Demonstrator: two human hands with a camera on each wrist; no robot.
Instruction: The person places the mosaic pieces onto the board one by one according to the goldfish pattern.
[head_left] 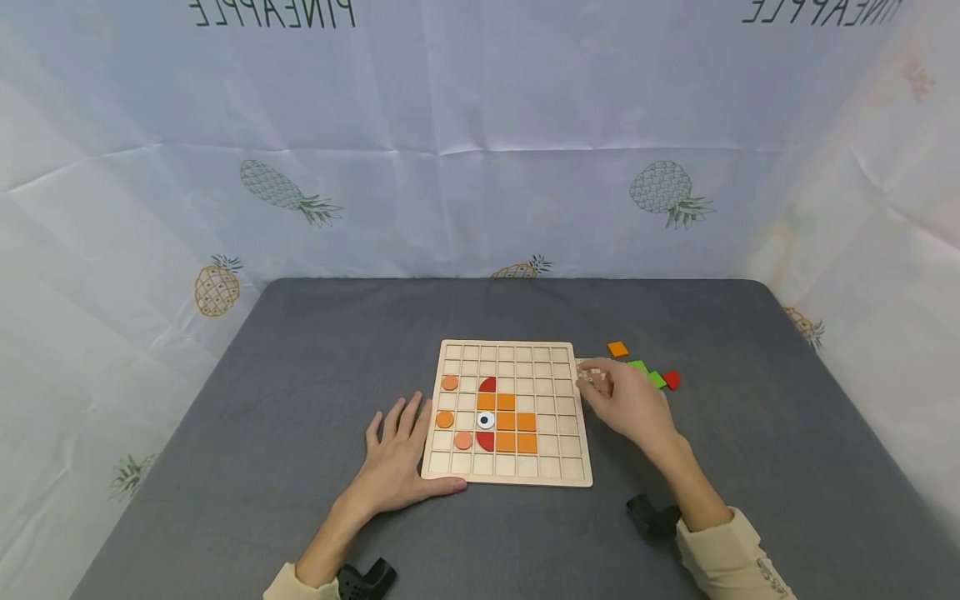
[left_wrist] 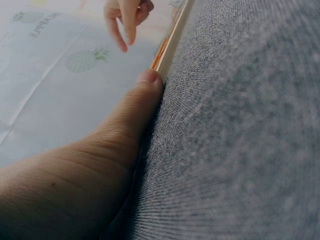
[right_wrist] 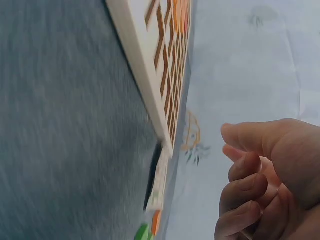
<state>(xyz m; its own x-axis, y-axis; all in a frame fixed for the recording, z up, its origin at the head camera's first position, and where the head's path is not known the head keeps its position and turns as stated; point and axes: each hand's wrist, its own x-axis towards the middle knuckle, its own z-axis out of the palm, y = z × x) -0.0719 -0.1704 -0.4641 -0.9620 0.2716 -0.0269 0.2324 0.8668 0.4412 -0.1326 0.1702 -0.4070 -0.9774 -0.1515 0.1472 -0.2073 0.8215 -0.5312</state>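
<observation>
A wooden grid board [head_left: 550, 467] lies flat on the table. My left hand [head_left: 396, 467] rests at its left front corner, fingers spread along the left side and thumb [left_wrist: 148, 77] against the front edge. On the board sit several orange squares [head_left: 506, 421], two red rounded pieces [head_left: 486, 442], a white eye disc [head_left: 486, 420] and three orange or salmon discs [head_left: 445, 419]. Over the small patterned card [head_left: 588, 375] at the board's right side hovers my right hand [head_left: 633, 404]. Its fingers [right_wrist: 245, 187] are loosely bent, and nothing shows between them and the thumb.
Beyond the right hand lie an orange square [head_left: 617, 349], green pieces [head_left: 656, 380] and a red piece [head_left: 672, 380]. The grey table [head_left: 337, 333] ends at a pineapple-print cloth [head_left: 465, 208] behind. Black wrist devices [head_left: 651, 517] are on both wrists.
</observation>
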